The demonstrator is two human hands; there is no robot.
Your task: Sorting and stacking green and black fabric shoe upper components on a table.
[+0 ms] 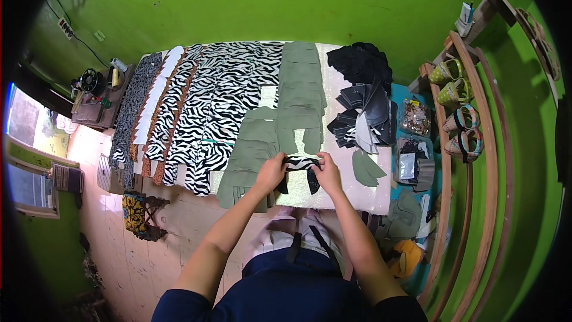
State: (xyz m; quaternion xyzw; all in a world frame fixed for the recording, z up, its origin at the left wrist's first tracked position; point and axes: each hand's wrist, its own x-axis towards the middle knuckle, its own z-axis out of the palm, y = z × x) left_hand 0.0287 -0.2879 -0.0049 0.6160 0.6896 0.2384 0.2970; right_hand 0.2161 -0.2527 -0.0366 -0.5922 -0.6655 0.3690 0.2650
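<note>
Near the front edge of the table (357, 198), my left hand (272, 171) and my right hand (328, 173) grip the two sides of a curved zebra-print cut piece (302, 163) with black ends hanging down. The fingers of both hands are closed on it, thumbs toward the middle. Just beyond it lie overlapping olive-green cut pieces (300, 92) in a long column. A second olive-green row (253, 143) fans out beside my left hand. To the right of my right hand rests a loose pair of leaf-shaped green pieces (368, 169).
Zebra-print pieces (223, 95), white pieces (152, 104) and dark patterned strips (140, 101) cover the table's left. Black pieces (363, 113) pile up at the right. Beyond them stand plastic containers (415, 117) and a wooden rack (476, 161) with sandals (456, 92). A patterned stool (136, 214) sits at left.
</note>
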